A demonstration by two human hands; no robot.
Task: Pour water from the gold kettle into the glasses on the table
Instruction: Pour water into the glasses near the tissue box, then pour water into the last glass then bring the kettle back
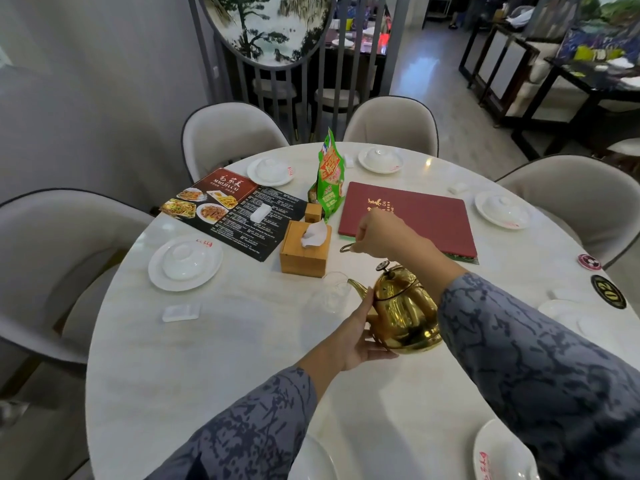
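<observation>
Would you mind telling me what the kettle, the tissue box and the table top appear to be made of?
The gold kettle looks like polished metal, perhaps brass or gold-toned steel: it mirrors the room. The tissue box looks like pale wood or bamboo, matte, with visible grain and joints. The table top looks like glossy white marble or an imitation, faintly veined and reflecting light.

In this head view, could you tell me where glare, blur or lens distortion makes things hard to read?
Head view: the wide lens bows the table edge and chairs outward; the gold kettle carries bright ceiling reflections; the clear glass at its spout is faint against the pale marble, so its water level cannot be told; the background dining room is soft; the right hand and left hand are sharp.
</observation>
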